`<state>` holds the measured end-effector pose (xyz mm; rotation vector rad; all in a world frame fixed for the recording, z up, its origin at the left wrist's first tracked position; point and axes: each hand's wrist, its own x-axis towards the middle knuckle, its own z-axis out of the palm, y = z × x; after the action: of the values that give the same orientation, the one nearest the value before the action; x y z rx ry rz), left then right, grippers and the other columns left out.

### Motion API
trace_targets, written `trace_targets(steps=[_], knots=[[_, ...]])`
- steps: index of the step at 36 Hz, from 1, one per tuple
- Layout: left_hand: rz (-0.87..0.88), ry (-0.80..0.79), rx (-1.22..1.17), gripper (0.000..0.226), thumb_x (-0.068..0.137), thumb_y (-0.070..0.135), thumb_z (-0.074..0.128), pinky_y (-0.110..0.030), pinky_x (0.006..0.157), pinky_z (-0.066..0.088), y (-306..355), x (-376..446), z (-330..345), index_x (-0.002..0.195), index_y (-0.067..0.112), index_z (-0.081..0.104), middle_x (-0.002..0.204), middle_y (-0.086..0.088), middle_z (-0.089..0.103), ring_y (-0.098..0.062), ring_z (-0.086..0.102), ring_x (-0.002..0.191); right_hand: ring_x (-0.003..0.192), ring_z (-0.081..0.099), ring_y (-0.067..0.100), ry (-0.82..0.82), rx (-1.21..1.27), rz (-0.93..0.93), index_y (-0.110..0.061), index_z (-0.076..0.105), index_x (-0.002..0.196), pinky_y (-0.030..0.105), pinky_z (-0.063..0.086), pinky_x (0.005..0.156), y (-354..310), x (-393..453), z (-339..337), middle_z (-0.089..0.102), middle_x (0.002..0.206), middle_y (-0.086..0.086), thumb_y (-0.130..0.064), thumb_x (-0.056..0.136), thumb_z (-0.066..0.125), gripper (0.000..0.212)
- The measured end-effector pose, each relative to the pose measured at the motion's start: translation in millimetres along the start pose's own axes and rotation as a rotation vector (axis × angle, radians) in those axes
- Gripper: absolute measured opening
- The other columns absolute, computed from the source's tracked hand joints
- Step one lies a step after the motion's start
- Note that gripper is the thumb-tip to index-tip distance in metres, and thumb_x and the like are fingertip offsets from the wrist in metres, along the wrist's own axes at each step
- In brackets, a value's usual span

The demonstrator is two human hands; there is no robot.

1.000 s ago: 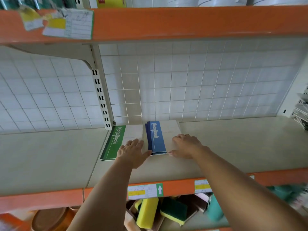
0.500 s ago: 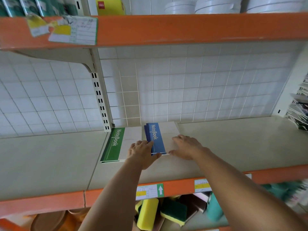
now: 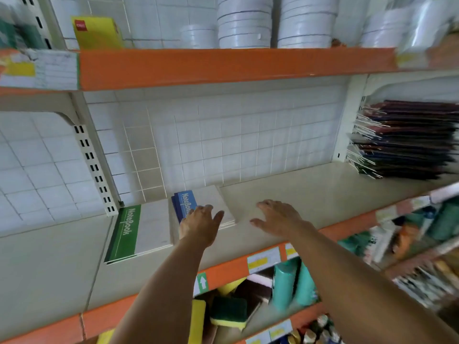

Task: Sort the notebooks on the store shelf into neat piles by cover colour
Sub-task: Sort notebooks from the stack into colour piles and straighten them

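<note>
Two piles of notebooks lie side by side on the cream shelf [image 3: 285, 194], towards its left end and close to the tiled back wall [image 3: 236, 145]. The green pile [image 3: 139, 230] sits on the left, just right of the slotted upright [image 3: 95, 170], with its green spine strip facing left and the word NoteBook running along it. The blue pile [image 3: 198, 203] lies just beside it on the right, a narrow gap between the two, its blue strip also on the left edge and its pale cover spreading to the right.

The left hand [image 3: 200, 225] reaches in over the near edge of the blue pile, fingers straight and spread, lying flat on or just above the cover; contact cannot be told for sure. The right hand [image 3: 279, 219] is to the right of the blue pile, palm down with fingers spread and loose, over bare shelf and clear of the notebooks. Neither hand grips anything.

At the far right of the shelf stands a tall, ragged stack of dark folders [image 3: 407, 140]. On the shelf above are white tubs [image 3: 273, 21] and a yellow box [image 3: 96, 32]. Below the orange shelf edge [image 3: 223, 271] lie yellow and green sponges [image 3: 228, 314] and teal bottles [image 3: 293, 284].
</note>
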<state>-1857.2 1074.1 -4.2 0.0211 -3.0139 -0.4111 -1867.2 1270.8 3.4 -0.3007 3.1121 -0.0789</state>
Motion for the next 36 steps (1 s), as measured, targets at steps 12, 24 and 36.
trace_targets(steps=[12, 24, 36], knots=[[0.157, -0.025, -0.113, 0.052, 0.1, 0.051, 0.028, -0.039, 0.104, 0.035, 145, -7, 21, 0.141, 0.021, 0.042, 0.141, -0.006, 0.046, -0.026, 0.04, 0.13, 0.13, 0.041, 0.027, 0.059, -0.01, 0.255, -0.018, 0.033, 0.145, 0.038, 0.034, 0.105, 142, -85, -31, 0.04, 0.146, 0.008, -0.054, 0.096, 0.039, 0.062], [0.266, 0.01, -0.165, 0.05, 0.1, 0.051, 0.028, -0.035, 0.098, 0.041, 334, -44, 54, 0.137, 0.022, 0.045, 0.135, -0.005, 0.051, -0.024, 0.047, 0.124, 0.126, 0.046, 0.026, 0.167, -0.012, 0.387, -0.022, 0.038, 0.141, 0.04, 0.037, 0.103, 316, -186, -61, 0.047, 0.142, 0.003, -0.056, 0.094, 0.043, 0.058], [0.319, 0.044, -0.149, 0.048, 0.1, 0.05, 0.028, -0.037, 0.098, 0.041, 463, -45, 61, 0.136, 0.022, 0.046, 0.135, -0.005, 0.051, -0.024, 0.046, 0.124, 0.122, 0.05, 0.025, 0.233, -0.03, 0.428, -0.019, 0.042, 0.138, 0.037, 0.042, 0.098, 428, -222, -93, 0.052, 0.136, 0.006, -0.052, 0.095, 0.043, 0.053]])
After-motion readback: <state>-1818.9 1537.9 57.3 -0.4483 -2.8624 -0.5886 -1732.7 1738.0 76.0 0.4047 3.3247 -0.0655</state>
